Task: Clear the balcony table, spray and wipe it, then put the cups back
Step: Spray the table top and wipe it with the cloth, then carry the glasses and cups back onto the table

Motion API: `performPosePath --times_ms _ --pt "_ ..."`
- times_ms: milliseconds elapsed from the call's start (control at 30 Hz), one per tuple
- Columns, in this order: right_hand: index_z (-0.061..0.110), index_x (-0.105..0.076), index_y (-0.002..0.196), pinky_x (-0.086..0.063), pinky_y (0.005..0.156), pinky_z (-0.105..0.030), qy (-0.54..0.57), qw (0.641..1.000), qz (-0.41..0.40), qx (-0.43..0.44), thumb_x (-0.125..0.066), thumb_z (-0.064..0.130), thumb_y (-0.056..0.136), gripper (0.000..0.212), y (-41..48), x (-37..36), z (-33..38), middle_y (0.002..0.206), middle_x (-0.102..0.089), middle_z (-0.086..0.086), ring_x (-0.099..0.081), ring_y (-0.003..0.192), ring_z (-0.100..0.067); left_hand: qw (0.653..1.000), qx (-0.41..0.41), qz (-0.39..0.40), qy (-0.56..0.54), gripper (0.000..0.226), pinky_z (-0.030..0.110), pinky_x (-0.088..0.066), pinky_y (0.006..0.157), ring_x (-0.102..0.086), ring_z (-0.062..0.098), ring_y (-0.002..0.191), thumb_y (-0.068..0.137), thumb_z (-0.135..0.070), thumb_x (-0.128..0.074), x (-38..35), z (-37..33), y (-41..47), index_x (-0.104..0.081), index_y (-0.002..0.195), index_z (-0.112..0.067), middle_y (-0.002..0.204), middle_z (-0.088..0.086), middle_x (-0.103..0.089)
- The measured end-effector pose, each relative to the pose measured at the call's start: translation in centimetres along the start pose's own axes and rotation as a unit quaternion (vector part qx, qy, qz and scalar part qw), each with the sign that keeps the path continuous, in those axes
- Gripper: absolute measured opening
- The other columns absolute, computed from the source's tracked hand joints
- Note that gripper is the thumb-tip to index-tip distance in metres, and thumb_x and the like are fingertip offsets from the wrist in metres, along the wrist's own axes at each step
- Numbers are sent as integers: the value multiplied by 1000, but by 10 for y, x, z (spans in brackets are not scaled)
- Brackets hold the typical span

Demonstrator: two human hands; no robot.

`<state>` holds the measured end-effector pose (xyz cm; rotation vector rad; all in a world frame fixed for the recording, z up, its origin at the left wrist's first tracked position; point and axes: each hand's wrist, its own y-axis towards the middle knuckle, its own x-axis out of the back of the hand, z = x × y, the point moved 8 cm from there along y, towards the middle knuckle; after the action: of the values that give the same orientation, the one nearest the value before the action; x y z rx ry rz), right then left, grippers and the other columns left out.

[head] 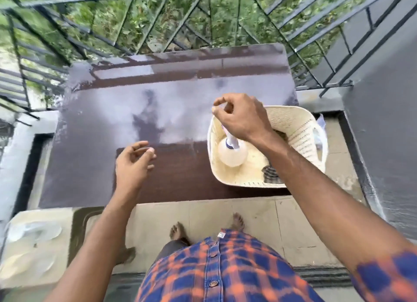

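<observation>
The right hand (241,119) is curled over the top of the spray bottle (232,155) and seems to grip it. The bottle stands inside the cream basket (297,121) on the right side of the dark table (135,103). The left hand (133,164) hovers above the table, fingers loosely bent, holding nothing.

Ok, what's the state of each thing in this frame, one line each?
table: glossy, reflecting the sky.
basket: upright at the table's right edge.
spray bottle: upright inside the basket.
striped cloth: lying in the basket.
right hand: over the bottle's head, fingers curled; grip unclear.
left hand: above the table, loosely curled, holding nothing.
</observation>
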<state>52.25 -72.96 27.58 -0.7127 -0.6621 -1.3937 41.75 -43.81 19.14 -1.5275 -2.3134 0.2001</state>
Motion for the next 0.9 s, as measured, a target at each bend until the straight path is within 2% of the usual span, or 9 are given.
performPosePath --times_ms 67,133,267,367,500,567,700,800,900 --pt "35 -72 109 -46 80 -31 -53 998 -2 23 -60 49 85 31 10 -24 43 99 -74 9 -66 101 -23 999 11 -45 -19 14 21 -54 64 -67 13 80 97 -9 -64 48 10 4 -64 103 -21 88 1 -67" --pt "35 -68 117 -43 81 -31 -138 990 17 32 -64 40 82 36 17 -50 69 113 -71 6 -64 110 -26 994 29 -95 -46 13 17 -53 59 -67 11 77 97 -9 -64 99 23 4 -64 102 -21 88 4 -67" --pt "37 -66 121 -46 91 -36 -239 968 57 -57 -66 22 79 44 27 -66 51 119 -69 -2 -62 115 -32 976 66 -174 -110 16 18 -51 59 -65 10 75 98 -9 -62 185 61 1 -64 95 -25 87 1 -67" --pt "34 -69 114 -48 91 -40 -269 960 30 -70 -65 37 84 31 23 -80 49 112 -73 1 -64 111 -33 976 101 -157 -116 16 18 -48 58 -65 7 72 98 -8 -61 215 86 19 -63 93 -24 86 1 -68" --pt "31 -72 108 -49 80 -38 -253 966 -35 -26 -58 53 85 35 14 -108 99 95 -75 3 -68 99 -32 985 104 -100 -89 17 14 -49 54 -66 0 65 97 -6 -62 227 94 49 -64 92 -23 83 2 -68" --pt "31 -73 108 -47 78 -37 -247 969 -25 2 -56 54 86 36 14 -142 139 95 -75 2 -68 98 -32 989 103 -75 -77 18 13 -48 52 -66 -2 62 97 -6 -62 241 98 64 -64 91 -23 83 3 -68" --pt "28 -73 107 -47 78 -35 -229 968 35 91 -59 55 87 37 14 -231 226 100 -75 0 -66 103 -29 988 108 -85 -76 17 13 -47 52 -66 2 66 96 -7 -63 293 109 82 -66 91 -23 82 3 -68" --pt "26 -72 106 -43 77 -33 -217 954 137 158 -60 57 87 38 -4 -316 293 103 -73 -1 -64 107 -26 981 118 -122 -96 18 15 -48 51 -65 7 67 95 -4 -63 341 124 80 -66 89 -21 80 4 -67" --pt "30 -73 100 -43 76 -32 -179 936 251 169 -62 61 84 37 -30 -394 339 102 -74 1 -67 104 -25 972 131 -156 -115 17 15 -44 49 -64 1 59 95 0 -61 372 141 70 -64 91 -17 78 6 -64"
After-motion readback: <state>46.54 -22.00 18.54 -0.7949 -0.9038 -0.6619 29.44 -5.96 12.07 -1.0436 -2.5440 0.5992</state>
